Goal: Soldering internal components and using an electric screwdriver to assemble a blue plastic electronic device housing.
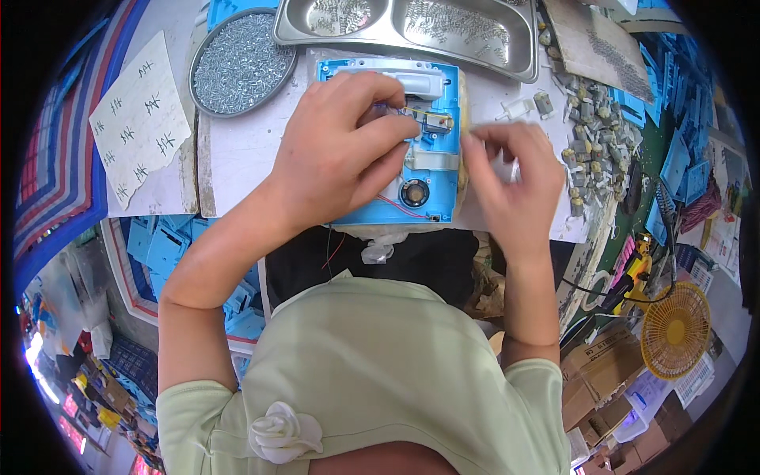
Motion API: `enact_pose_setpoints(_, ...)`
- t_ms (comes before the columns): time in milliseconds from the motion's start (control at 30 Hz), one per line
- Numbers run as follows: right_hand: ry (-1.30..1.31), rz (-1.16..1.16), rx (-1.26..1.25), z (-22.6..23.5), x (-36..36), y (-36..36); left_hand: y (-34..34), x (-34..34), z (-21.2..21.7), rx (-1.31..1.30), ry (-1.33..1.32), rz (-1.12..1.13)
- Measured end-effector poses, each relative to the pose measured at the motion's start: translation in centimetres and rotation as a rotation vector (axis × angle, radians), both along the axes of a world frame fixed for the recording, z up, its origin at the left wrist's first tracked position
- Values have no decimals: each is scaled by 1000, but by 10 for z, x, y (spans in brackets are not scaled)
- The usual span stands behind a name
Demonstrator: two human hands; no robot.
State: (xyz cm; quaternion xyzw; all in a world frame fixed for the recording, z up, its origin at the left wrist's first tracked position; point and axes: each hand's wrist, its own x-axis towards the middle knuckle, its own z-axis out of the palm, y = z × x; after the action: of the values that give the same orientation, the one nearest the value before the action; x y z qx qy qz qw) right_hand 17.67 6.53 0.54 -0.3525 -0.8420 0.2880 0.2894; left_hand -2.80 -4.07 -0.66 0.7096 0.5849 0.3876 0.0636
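The left hand [340, 146] lies curled over the blue plastic housing [431, 182], fingertips pressed together on a small metal part [431, 120] wired inside it. The right hand [507, 170] is blurred; its grip looks closed on a small white piece, though I cannot tell for sure. The housing sits at the table's [237, 158] near edge, centred. It is probably light and stiff, but its thin wires [400, 207] and round speaker [414, 192] look fragile, so holding by the outer rim seems safest. Both forearms rise from below, wrists bent inward. A round dish of screws [241, 59] and a steel tray [412, 28] stand toward the far edge.
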Motion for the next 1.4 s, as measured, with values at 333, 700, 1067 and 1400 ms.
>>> enact_pose_setpoints(333,-148,15,-162,0,-16,18,16,10,-7,47,138,21)
enact_pose_setpoints(700,-570,258,380,20,-38,25,15,9,-11,63,152,35)
enact_pose_setpoints(1067,-352,235,-572,6,-18,61,18,10,-2,-3,129,0)
enact_pose_setpoints(1400,-267,246,-859,10,-17,72,19,12,1,-27,136,12)
